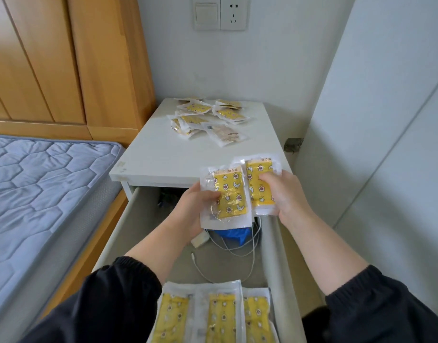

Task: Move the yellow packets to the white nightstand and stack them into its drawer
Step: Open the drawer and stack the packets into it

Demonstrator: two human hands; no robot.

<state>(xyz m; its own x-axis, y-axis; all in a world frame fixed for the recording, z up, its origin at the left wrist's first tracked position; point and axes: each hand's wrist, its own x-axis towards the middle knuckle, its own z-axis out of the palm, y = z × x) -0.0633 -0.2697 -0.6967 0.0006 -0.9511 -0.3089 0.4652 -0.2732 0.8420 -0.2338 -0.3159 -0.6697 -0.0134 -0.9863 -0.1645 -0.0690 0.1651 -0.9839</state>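
Note:
Above the open drawer point(119, 233) of the white nightstand point(163, 154), my left hand point(190, 211) grips a yellow packet point(229, 196) with a star and moon print. My right hand point(284, 194) holds a second yellow packet point(258, 179) right beside it, their edges overlapping. Three yellow packets point(218, 315) lie side by side in the near end of the drawer. A loose pile of several more packets point(208, 117) is scattered on the far part of the nightstand top.
Inside the drawer lie a white cable point(240, 251), a white charger block point(199, 240) and something blue point(234, 235). A blue quilted mattress point(39, 189) with a wooden headboard point(64, 63) is to the left. White walls close in at the right and behind.

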